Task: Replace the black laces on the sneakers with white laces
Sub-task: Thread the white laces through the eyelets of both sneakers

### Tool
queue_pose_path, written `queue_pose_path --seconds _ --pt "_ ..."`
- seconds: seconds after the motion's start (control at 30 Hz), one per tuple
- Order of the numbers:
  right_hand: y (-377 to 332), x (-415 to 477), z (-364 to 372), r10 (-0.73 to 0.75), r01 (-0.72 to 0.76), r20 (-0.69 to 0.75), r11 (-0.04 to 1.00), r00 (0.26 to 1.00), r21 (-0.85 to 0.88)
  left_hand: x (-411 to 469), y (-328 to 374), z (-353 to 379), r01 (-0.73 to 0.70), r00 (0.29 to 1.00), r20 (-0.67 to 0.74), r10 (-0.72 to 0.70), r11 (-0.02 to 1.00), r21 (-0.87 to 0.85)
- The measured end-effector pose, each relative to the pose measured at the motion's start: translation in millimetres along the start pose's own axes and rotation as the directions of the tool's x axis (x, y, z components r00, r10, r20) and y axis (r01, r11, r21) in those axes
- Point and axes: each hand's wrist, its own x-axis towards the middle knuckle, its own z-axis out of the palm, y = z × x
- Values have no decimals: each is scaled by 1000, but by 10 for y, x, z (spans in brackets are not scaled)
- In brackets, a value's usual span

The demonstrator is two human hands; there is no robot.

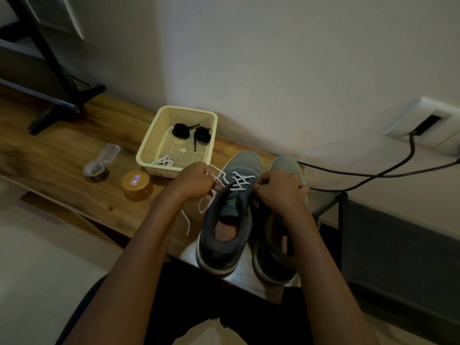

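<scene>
Two grey sneakers stand side by side on the wooden bench. The left sneaker has a white lace crossed through its upper eyelets. My left hand grips the lace's left end, whose loose tail hangs down onto the bench. My right hand pinches the lace at the shoe's right eyelets and partly covers the right sneaker. A cream basket behind holds two coiled black laces and another white lace.
An orange-lidded jar and a roll of tape sit on the bench left of the basket. A black stand foot is at far left. Black cables run from a wall socket on the right.
</scene>
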Motion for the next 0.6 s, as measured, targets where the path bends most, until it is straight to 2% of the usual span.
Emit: queue_pose_path --seconds 0.2,0.33,0.5,0.6 --pt "23 27 32 -2 2 8 1000 1000 -6 19 7 -18 46 999 -4 -46 996 -83" --pt "12 25 40 -14 15 -7 999 1000 30 19 39 23 85 995 -32 -94 973 -213" --pt "-34 34 11 13 15 -155 984 988 180 71 -15 189 79 994 -63 -88 988 -132" --pt "-38 66 33 29 18 -182 968 983 251 75 54 258 94 989 -81 -124 949 -300"
